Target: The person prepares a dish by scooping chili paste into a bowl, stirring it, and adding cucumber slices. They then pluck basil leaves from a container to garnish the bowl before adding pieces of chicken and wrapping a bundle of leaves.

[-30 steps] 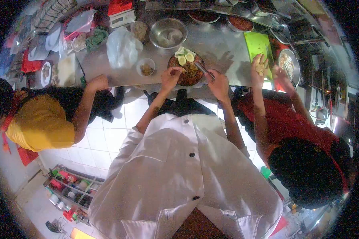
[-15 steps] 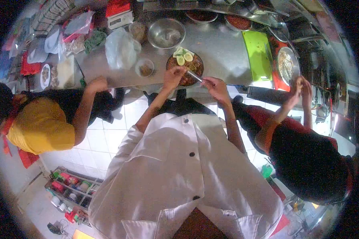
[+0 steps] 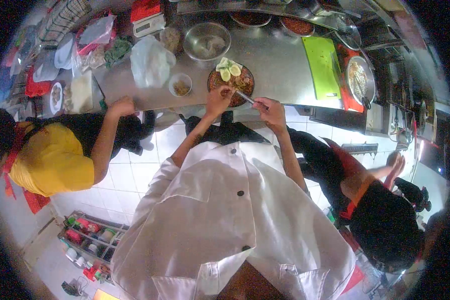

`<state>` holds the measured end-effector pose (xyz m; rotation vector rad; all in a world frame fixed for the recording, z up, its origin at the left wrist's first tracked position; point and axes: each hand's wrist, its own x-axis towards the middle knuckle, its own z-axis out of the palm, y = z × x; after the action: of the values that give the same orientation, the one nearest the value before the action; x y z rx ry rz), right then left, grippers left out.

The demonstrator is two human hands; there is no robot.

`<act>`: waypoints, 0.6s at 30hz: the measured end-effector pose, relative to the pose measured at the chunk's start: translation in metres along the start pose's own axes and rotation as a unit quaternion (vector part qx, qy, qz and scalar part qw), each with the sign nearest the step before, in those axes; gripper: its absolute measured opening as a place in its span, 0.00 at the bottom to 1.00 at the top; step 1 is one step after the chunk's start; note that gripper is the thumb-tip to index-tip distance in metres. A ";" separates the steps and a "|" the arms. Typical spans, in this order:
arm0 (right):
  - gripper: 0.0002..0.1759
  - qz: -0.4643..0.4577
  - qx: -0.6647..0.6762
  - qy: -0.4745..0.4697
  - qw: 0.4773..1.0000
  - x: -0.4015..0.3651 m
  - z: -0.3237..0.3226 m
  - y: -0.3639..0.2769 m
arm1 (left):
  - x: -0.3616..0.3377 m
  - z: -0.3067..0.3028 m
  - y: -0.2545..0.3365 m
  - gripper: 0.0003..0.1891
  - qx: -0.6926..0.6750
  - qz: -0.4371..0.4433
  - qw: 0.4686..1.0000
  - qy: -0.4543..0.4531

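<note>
A dark round bowl (image 3: 245,81) of reddish-brown food stands near the front edge of the steel table, with egg halves (image 3: 230,72) and pale green slices at its far side. My right hand (image 3: 271,111) is closed on the handle of a metal utensil (image 3: 245,96), which points left over the bowl. Over the bowl's near left part is my left hand (image 3: 219,100), its fingers pinched together near the utensil's tip; what they hold, if anything, is too small to make out. A small clear cup (image 3: 180,84) with brown bits stands left of the bowl.
Behind the bowl are a steel bowl (image 3: 207,41), a plastic bag (image 3: 151,62) and a scale (image 3: 149,25). A green board (image 3: 321,67) and a pan (image 3: 360,80) lie right. One co-worker (image 3: 52,157) stands left, another (image 3: 380,215) right.
The right co-worker has turned away from the table, and their hands have moved down and right, off the pan. My hands have barely shifted.
</note>
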<state>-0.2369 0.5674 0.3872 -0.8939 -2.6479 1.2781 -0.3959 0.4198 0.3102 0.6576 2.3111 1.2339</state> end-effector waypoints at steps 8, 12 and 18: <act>0.11 0.019 -0.045 0.089 0.995 -0.006 0.014 -0.017 | -0.006 0.007 0.011 0.10 0.006 0.039 0.997 0.060; 0.10 0.045 -0.070 0.139 0.987 -0.001 0.003 -0.020 | -0.008 0.006 0.005 0.08 -0.046 0.042 0.996 0.066; 0.12 0.034 -0.165 0.083 0.982 0.006 -0.003 -0.026 | -0.013 0.005 0.006 0.12 0.114 0.139 0.984 0.004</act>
<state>-0.2533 0.5605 0.4068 -1.0849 -2.7573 0.7443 -0.3816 0.4185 0.3140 1.0885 2.4520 1.0933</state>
